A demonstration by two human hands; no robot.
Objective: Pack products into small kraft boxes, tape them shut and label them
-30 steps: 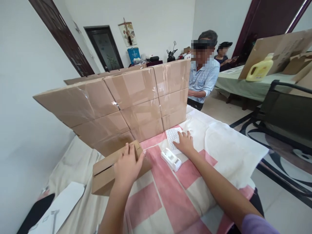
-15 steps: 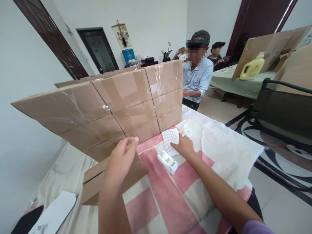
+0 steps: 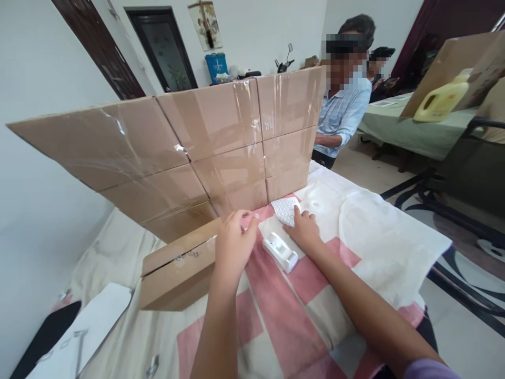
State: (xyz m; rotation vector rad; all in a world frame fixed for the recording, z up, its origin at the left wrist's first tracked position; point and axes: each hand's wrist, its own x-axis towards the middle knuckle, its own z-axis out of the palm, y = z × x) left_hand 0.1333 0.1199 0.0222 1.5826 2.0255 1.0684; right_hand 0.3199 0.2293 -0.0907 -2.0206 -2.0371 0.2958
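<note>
My left hand [image 3: 233, 243] hovers over the pink and white cloth, thumb and fingers pinched together; what they hold is too small to make out. It is just right of a small cardboard box [image 3: 177, 271] lying on the cloth. My right hand [image 3: 303, 228] rests flat on a white sheet of small labels [image 3: 284, 209], fingers apart. A white handheld device [image 3: 280, 252] lies between the two hands.
A wall of stacked taped cardboard boxes [image 3: 205, 142] stands behind the hands. A person in a light blue shirt [image 3: 342, 113] sits beyond it, another farther back. A green-covered table with a yellow jug [image 3: 440, 101] is at right. White paper [image 3: 84, 331] lies at lower left.
My left hand left the small box's top and moved right toward the label sheet, closing into a pinch. The right hand stayed on the sheet. The camera shifted.
</note>
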